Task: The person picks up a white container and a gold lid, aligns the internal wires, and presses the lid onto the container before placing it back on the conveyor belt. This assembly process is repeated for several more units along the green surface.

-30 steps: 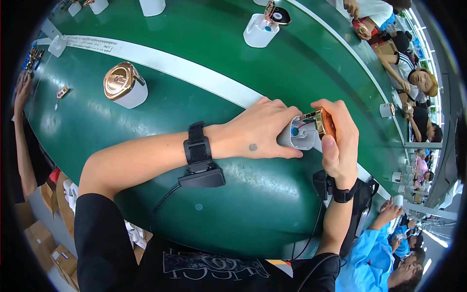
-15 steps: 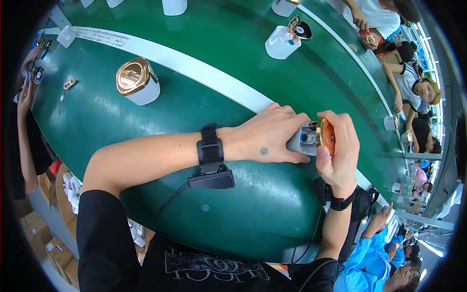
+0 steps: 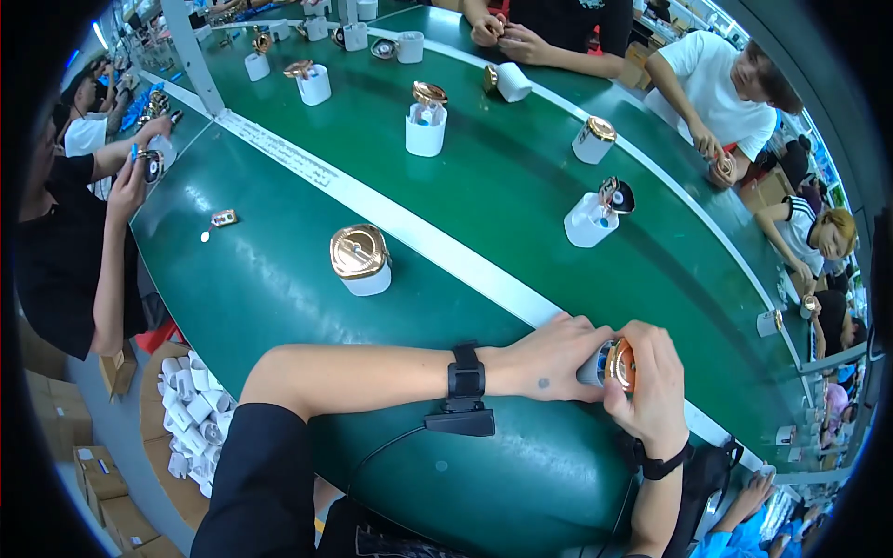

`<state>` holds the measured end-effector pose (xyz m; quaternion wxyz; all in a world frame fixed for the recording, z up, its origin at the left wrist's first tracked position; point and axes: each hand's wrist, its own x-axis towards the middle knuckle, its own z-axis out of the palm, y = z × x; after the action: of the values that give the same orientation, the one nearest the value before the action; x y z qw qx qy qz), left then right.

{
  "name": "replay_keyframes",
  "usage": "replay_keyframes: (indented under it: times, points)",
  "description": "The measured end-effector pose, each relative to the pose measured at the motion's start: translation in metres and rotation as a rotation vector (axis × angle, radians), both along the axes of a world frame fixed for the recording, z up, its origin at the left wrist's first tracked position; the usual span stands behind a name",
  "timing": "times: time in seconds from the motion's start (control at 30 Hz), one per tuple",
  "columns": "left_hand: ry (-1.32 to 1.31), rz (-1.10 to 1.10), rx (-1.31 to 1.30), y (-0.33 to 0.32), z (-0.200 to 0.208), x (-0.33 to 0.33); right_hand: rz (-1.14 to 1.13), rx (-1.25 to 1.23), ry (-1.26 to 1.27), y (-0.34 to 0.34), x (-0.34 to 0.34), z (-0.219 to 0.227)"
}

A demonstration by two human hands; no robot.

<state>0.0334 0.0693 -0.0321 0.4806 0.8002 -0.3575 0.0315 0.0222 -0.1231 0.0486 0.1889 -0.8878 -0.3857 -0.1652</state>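
Over the right part of the green worktop, my left hand (image 3: 549,361) is closed around a small white housing (image 3: 593,370) whose open end faces right. My right hand (image 3: 654,395) grips a shiny gold-coloured cap (image 3: 619,365) at that end. Some blue shows inside between cap and housing; whether the two touch is hard to tell. Nearer the left, a white housing with a gold top (image 3: 360,256) stands upright on the worktop. A small gold part with a wire and a white disc (image 3: 224,219) lies farther left.
Beyond a white divider strip (image 3: 409,226), several white housings stand on a green belt, one with its gold top tilted up (image 3: 426,135). A carton of white housings (image 3: 153,437) stands at lower left. People work to the left and along the far side.
The view has lifted, bringing more of the belt and co-workers into sight. My right hand has brought the gold cap closer to the housing's open end, narrowing the gap.
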Motion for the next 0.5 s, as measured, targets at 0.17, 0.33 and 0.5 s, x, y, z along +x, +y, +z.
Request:
replay_keyframes:
  times: [0.17,0.33,0.5]
  points:
    - [0.13,-0.074,0.065,0.006,0.017,0.002,-0.043,0.051,0.125,-0.003,-0.002,-0.003]
    - [0.023,-0.038,-0.001,0.004,0.008,0.003,-0.045,0.103,0.081,-0.002,0.0,-0.006]
    - [0.073,-0.057,0.025,0.005,0.006,0.005,-0.128,0.186,0.104,0.001,-0.003,0.001]
